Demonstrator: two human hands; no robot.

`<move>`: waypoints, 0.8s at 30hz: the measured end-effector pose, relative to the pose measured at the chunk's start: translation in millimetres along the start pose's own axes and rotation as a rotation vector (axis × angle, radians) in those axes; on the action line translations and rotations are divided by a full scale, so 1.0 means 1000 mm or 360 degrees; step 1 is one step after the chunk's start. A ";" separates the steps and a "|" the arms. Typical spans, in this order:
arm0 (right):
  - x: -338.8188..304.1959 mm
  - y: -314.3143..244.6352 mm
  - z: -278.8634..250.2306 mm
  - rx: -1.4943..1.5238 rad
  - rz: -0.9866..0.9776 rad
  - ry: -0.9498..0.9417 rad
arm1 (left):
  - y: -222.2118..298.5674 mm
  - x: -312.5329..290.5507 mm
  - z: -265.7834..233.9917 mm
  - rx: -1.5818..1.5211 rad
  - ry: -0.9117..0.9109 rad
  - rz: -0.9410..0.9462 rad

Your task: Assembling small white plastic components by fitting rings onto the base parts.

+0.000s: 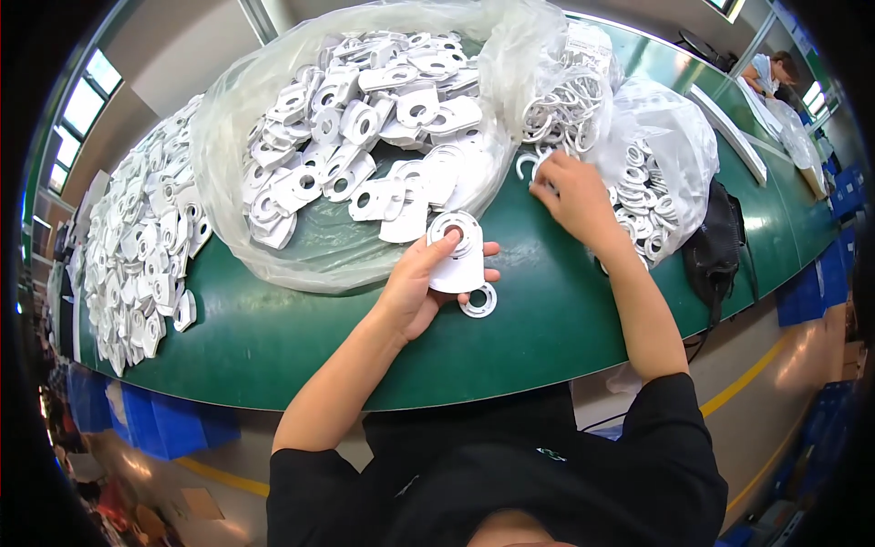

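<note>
Tabletop (556, 337) lies open between left grip (412, 294) and edge (510, 396).

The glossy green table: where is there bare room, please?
Free: between the heap of flat white plastic parts and the left forearm; between the loose white plastic ring and the right forearm. Crowded: under the translucent plastic bags.

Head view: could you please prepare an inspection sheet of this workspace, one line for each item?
Surface: green table, partly covered.
Parts: white plate in left hand; loose white ring beside that hand; plate heap at left; clear bag of plates; two ring bags at right.
Clutter: black pouch beside a ring bag.
Hands: left hand grips the white plate; right hand at the rings, hold unclear.
Cables: thin dark cord below table edge.
Surroundings: another person, upper right; blue bins; yellow floor line.
</note>
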State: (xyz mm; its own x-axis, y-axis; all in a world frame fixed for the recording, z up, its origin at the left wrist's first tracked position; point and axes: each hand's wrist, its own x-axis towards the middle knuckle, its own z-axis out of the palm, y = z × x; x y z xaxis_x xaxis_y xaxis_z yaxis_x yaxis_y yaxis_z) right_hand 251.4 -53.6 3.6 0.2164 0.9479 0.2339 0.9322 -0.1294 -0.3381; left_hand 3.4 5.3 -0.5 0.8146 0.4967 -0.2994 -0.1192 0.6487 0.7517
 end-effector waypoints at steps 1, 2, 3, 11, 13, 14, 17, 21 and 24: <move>-0.006 -0.006 -0.003 0.0007 -0.0074 -0.0006 | 0.000 0.000 -0.001 0.0002 -0.0004 0.0003; -0.007 -0.009 -0.005 0.0005 -0.0075 -0.0003 | 0.001 -0.001 -0.002 0.0008 0.0007 -0.0008; -0.006 -0.011 -0.006 -0.0002 -0.0291 0.0262 | 0.001 -0.001 -0.003 0.0013 0.0020 -0.0019; -0.001 -0.007 -0.022 0.0608 0.0102 0.0894 | 0.000 -0.001 0.004 0.0019 -0.0117 0.0063; -0.001 -0.007 -0.023 0.0720 0.0212 0.0930 | 0.000 -0.001 0.005 0.0060 -0.0120 0.0108; -0.001 -0.003 -0.021 0.0726 0.0211 0.0924 | 0.001 -0.002 0.005 0.0063 -0.0107 0.0117; -0.001 0.016 -0.020 0.1005 0.0499 0.0358 | 0.003 -0.001 0.003 0.0108 -0.0100 0.0122; 0.002 0.025 -0.036 0.2129 0.0979 -0.0022 | 0.001 0.000 0.000 0.0178 -0.0152 0.0150; 0.006 0.053 -0.026 0.3492 0.1143 -0.0100 | -0.001 0.000 0.003 0.0176 -0.0175 0.0145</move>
State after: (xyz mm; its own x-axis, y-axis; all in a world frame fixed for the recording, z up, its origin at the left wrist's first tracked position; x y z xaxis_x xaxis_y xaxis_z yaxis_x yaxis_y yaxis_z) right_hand 309.3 -62.0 11.1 0.2058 0.9191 -0.3360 -0.8854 0.0287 -0.4639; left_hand 5.7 3.2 0.8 0.8612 0.4804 -0.1658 -0.1369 0.5335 0.8347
